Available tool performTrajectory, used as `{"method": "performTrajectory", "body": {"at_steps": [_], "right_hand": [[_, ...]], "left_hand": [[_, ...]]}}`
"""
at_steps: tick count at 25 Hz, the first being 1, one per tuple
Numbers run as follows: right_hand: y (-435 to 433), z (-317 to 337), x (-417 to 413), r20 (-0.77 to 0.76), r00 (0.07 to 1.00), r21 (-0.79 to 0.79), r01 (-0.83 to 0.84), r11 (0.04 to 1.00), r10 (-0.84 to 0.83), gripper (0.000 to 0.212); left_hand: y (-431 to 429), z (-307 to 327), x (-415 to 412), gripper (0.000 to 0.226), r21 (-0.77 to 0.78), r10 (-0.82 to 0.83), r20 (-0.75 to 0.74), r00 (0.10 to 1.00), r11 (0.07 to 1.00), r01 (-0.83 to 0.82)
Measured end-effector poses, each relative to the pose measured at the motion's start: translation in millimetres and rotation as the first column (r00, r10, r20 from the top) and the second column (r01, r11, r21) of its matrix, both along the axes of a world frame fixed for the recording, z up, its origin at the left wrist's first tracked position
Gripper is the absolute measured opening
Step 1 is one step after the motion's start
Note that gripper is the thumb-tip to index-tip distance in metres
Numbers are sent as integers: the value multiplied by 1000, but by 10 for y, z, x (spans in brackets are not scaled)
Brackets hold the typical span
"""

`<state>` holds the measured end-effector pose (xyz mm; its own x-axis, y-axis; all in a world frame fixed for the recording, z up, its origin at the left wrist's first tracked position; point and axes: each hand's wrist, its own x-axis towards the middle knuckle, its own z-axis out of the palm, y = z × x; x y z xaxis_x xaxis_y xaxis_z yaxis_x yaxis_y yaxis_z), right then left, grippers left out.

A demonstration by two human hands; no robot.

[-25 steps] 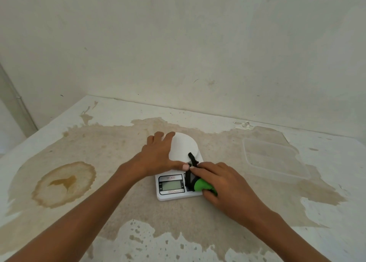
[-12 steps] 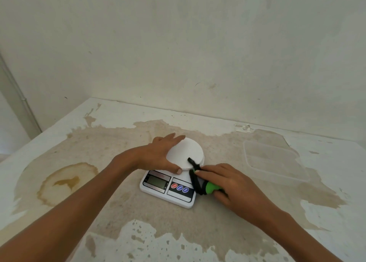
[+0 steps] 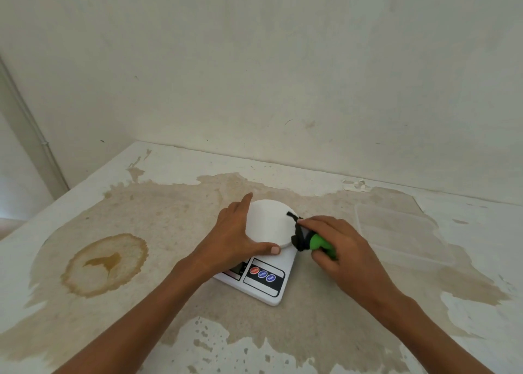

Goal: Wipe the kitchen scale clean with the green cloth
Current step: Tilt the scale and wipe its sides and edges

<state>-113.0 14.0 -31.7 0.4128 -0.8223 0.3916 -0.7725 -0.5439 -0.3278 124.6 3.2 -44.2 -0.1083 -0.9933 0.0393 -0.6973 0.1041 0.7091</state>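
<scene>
A white kitchen scale [image 3: 271, 287] with a round white platform and three coloured buttons lies on the stained counter, turned so one front corner points toward me. My left hand [image 3: 235, 239] grips the platform's left edge, thumb along its front rim, and covers most of the display. My right hand [image 3: 339, 249] is closed on a bunched green cloth [image 3: 317, 242] with a black trim, pressed against the scale's right side next to the platform.
A clear plastic lid [image 3: 396, 226] lies flat on the counter to the right of the scale. A brown ring stain [image 3: 104, 263] marks the counter on the left. The wall runs close behind, and a pipe [image 3: 31, 130] stands at the far left.
The scale has turned clockwise, its button corner now toward me. My left hand shifted along the platform's edge. My right hand with the cloth slid from the front panel to the scale's right side.
</scene>
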Motion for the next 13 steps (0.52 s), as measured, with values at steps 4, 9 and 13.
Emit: {"method": "performTrajectory", "body": {"at_steps": [4,9,13], "right_hand": [[-19,5,176,-174,971,9,-165,986,164,53],[-298,168,341,-170,985,14,43,999,-40,51],[-280,195,509,-167,980,94,-96,991,111,44]], "left_hand": [[39,-87,22,137,-6,-1,-91,996,1000,1],[38,-113,67,137,-14,-11,-143,990,1000,9],[52,-109,48,135,-3,-16,-166,986,1000,16]]}}
